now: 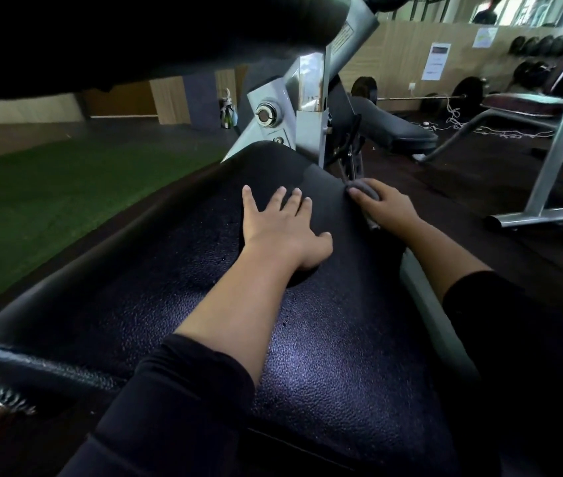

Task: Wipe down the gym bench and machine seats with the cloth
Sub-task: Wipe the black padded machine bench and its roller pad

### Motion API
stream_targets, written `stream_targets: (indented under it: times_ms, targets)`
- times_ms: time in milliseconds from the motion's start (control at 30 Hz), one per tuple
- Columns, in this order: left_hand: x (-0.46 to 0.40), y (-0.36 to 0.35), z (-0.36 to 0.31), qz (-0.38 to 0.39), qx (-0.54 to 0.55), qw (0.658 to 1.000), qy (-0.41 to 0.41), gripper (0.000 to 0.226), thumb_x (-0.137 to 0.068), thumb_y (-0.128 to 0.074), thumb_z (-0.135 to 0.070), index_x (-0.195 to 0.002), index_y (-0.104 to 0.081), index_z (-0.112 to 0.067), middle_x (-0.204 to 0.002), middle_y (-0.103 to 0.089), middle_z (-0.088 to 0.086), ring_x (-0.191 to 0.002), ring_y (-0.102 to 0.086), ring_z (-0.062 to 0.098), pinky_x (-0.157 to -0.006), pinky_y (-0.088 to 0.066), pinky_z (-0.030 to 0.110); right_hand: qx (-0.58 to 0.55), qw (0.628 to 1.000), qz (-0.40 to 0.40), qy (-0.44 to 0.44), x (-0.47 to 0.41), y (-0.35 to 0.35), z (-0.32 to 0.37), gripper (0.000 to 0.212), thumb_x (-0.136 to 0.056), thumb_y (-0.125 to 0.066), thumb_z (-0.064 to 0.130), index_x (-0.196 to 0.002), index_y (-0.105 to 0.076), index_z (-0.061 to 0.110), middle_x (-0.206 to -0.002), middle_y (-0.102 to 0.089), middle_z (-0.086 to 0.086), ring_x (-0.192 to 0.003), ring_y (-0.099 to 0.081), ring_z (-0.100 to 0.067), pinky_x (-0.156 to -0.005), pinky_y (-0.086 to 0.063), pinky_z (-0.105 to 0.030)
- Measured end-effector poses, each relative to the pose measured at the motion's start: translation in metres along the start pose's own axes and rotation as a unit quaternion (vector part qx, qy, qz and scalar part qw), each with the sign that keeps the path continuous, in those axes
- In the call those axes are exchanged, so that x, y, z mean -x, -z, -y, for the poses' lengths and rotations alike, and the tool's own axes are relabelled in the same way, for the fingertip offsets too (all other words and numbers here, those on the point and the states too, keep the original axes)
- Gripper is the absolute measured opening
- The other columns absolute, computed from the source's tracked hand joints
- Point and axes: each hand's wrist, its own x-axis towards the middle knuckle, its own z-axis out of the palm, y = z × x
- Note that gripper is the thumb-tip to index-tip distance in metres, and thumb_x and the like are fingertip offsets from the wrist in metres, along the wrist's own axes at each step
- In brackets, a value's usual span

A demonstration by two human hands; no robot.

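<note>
Hands on a black padded bench [307, 339], one flat, one gripping a grey cloth [364, 187].

The left hand [280, 225] is laid palm down near the centre of the textured pad, fingers straight and spread toward 12 o'clock, with nothing held. At about 2 o'clock from it, the right hand [385, 204] is curled around the cloth, which is bunched under the fingers and pressed against the pad's right edge; a tail of cloth is seen hanging below the palm. Both forearms are covered by black sleeves [176, 401] pushed up from the wrists. A grey metal frame [307, 108] with a bolted pivot is seen at 12 o'clock beyond the pad. Green turf [49, 187] is spread at 9 o'clock, and a loaded barbell [417, 97] is seen at 2 o'clock, near a wood-panelled wall.
</note>
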Motion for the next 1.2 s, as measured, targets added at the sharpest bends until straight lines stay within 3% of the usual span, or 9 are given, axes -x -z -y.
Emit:
stream_targets:
  times_ms: [167, 400, 600, 667, 733, 800, 867, 1033, 1200]
  targets:
    - [0.002, 0.004, 0.001, 0.007, 0.004, 1.0, -0.002, 0.068, -0.098, -0.018, -0.056, -0.156, -0.001, -0.023, -0.162, 0.009, -0.004, -0.149, 0.012, 0.016, -0.112, 0.015, 0.061, 0.031, 0.999, -0.033, -0.006, 0.035, 0.005, -0.015, 0.034, -0.092, -0.053, 0.046, -0.123, -0.058, 0.032, -0.125, -0.061, 0.0, -0.117, -0.054, -0.022, -0.097, -0.041, -0.034]
    - [0.014, 0.013, 0.004, 0.001, 0.021, 1.0, -0.021, 0.063, -0.1, -0.023, -0.051, -0.155, -0.008, -0.024, -0.163, 0.003, -0.004, -0.149, 0.005, 0.015, -0.114, 0.012, 0.057, 0.024, 0.993, -0.015, 0.111, 0.089, -0.003, 0.035, 0.04, -0.091, -0.058, 0.043, -0.125, -0.062, 0.022, -0.127, -0.062, 0.002, -0.121, -0.053, -0.015, -0.098, -0.036, -0.023]
    - [0.079, 0.02, 0.045, 0.018, 0.022, 0.999, -0.041, 0.057, -0.1, -0.028, -0.05, -0.153, -0.015, -0.035, -0.163, -0.002, -0.006, -0.149, -0.001, 0.012, -0.118, 0.002, 0.052, -0.025, 0.985, 0.015, 0.169, 0.129, -0.021, 0.096, 0.043, -0.087, -0.049, 0.058, -0.119, -0.063, 0.033, -0.124, -0.06, 0.017, -0.121, -0.049, -0.002, -0.107, -0.035, -0.046]
    - [0.112, 0.017, 0.07, -0.005, 0.022, 1.0, -0.019, 0.056, -0.099, -0.027, -0.055, -0.152, -0.015, -0.041, -0.162, -0.002, -0.01, -0.149, -0.002, 0.01, -0.117, -0.001, 0.056, -0.03, 0.98, 0.019, 0.196, 0.142, -0.025, 0.12, 0.042, -0.088, -0.048, 0.058, -0.12, -0.062, 0.034, -0.122, -0.058, 0.022, -0.118, -0.046, 0.006, -0.107, -0.035, -0.043]
    - [0.146, 0.011, 0.097, -0.042, 0.039, 0.998, 0.009, 0.054, -0.098, -0.025, -0.059, -0.15, -0.016, -0.047, -0.161, -0.003, -0.016, -0.148, -0.002, 0.007, -0.118, -0.005, 0.056, -0.051, 0.972, 0.024, 0.229, 0.154, -0.03, 0.145, 0.035, -0.092, -0.055, 0.046, -0.122, -0.062, 0.029, -0.122, -0.058, 0.018, -0.112, -0.043, 0.012, -0.107, -0.032, -0.024]
    - [0.174, 0.005, 0.117, -0.074, 0.058, 0.995, 0.028, 0.054, -0.095, -0.021, -0.064, -0.148, -0.016, -0.052, -0.16, -0.004, -0.02, -0.148, -0.002, 0.004, -0.119, -0.009, 0.051, -0.061, 0.963, 0.034, 0.26, 0.167, -0.036, 0.166, 0.034, -0.093, -0.056, 0.041, -0.124, -0.062, 0.028, -0.125, -0.058, 0.016, -0.116, -0.044, 0.007, -0.1, -0.023, -0.004]
    - [0.192, -0.003, 0.127, -0.115, 0.084, 0.989, 0.038, 0.056, -0.092, -0.017, -0.07, -0.146, -0.018, -0.055, -0.159, -0.008, -0.022, -0.147, -0.005, 0.002, -0.119, -0.014, 0.046, -0.047, 0.962, 0.04, 0.266, 0.175, -0.043, 0.177, 0.037, -0.093, -0.052, 0.047, -0.126, -0.058, 0.034, -0.128, -0.054, 0.019, -0.123, -0.043, 0.002, -0.095, -0.019, 0.002]
    - [0.196, -0.023, 0.129, -0.232, 0.104, 0.966, 0.043, 0.067, -0.082, -0.01, -0.072, -0.141, -0.036, -0.053, -0.153, -0.032, -0.019, -0.144, -0.026, 0.008, -0.116, -0.026, 0.04, -0.032, 0.966, 0.038, 0.252, 0.179, -0.046, 0.182, 0.044, -0.089, -0.045, 0.055, -0.129, -0.055, 0.038, -0.135, -0.049, 0.019, -0.131, -0.034, 0.0, -0.104, -0.018, -0.013]
    - [0.192, -0.034, 0.137, -0.307, 0.13, 0.942, 0.045, 0.06, -0.086, -0.019, -0.066, -0.135, -0.05, -0.048, -0.145, -0.045, -0.02, -0.137, -0.038, 0.007, -0.108, -0.034, 0.028, -0.007, 0.974, 0.053, 0.222, 0.176, -0.048, 0.187, 0.039, -0.089, -0.046, 0.057, -0.127, -0.051, 0.049, -0.138, -0.044, 0.024, -0.131, -0.033, 0.0, -0.098, -0.025, -0.022]
